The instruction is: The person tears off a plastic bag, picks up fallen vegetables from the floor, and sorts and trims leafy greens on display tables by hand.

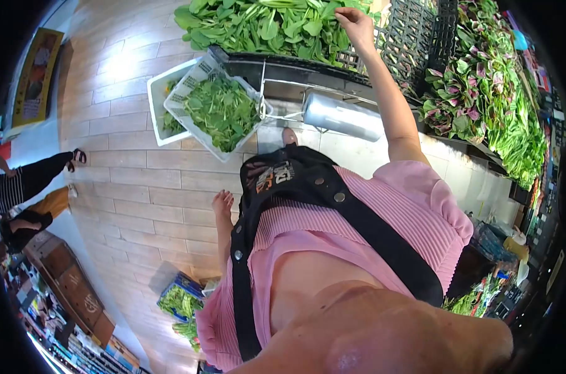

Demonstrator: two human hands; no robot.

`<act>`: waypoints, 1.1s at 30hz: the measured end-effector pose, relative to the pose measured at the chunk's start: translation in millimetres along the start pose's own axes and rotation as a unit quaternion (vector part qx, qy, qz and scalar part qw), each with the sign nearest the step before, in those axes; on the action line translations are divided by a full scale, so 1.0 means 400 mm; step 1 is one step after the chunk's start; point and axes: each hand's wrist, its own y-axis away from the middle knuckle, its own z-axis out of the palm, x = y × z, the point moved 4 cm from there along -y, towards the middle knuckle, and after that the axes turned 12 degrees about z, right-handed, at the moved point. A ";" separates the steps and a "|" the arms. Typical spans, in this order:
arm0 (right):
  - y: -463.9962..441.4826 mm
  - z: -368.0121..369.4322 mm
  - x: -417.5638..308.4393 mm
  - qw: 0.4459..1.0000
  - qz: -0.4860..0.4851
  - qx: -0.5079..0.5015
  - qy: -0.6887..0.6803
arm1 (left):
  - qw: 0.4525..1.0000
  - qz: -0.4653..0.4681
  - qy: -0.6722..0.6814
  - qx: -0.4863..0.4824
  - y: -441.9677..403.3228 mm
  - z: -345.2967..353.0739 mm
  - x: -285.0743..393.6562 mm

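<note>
My right hand (pixel 356 28) reaches forward over the right end of a heap of leafy greens (pixel 267 25) on the display stand. Its fingers are bent and drawn together at the tips; whether a leaf is between them is too small to tell. Low at my side hangs my left hand (pixel 223 202), its fingers loosely apart and holding nothing. In front of me, below the stand, a tilted white plastic basket (pixel 186 87) holds loose green leaves (pixel 223 112). It rests on a white foam box (pixel 160 118) with more greens inside.
A black plastic crate (pixel 411 37) is right of the heap, then red-and-green leaves (pixel 460 100). A roll of clear bags (pixel 342 116) hangs on the stand's front rail. Behind left, a blue crate (pixel 186 283) holds greens. Other people (pixel 30 181) stand far left on the plank floor (pixel 133 168).
</note>
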 end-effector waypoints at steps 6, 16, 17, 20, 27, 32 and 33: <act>-0.038 0.098 -0.193 0.918 -0.185 0.104 0.335 | 0.998 0.008 -0.055 0.012 0.004 0.007 0.085; -0.049 0.124 -0.154 0.898 -0.239 0.075 0.361 | 0.997 0.043 -0.001 0.068 0.014 -0.045 0.100; -0.043 0.130 -0.155 0.900 -0.244 0.079 0.353 | 0.998 0.032 0.007 0.060 0.024 -0.049 0.082; -0.026 0.135 -0.150 0.926 -0.222 0.074 0.298 | 0.997 0.003 0.000 0.071 0.061 -0.062 0.044; -0.006 0.153 -0.149 0.885 -0.264 0.104 0.370 | 0.963 0.129 -0.233 -0.038 0.070 -0.172 0.053; -0.172 0.020 -0.025 0.962 -0.052 0.162 -0.213 | 0.993 0.064 0.028 0.091 0.056 -0.268 0.175; -0.144 -0.008 -0.078 0.944 -0.077 0.244 -0.207 | 0.993 0.066 0.052 0.084 0.042 -0.298 0.197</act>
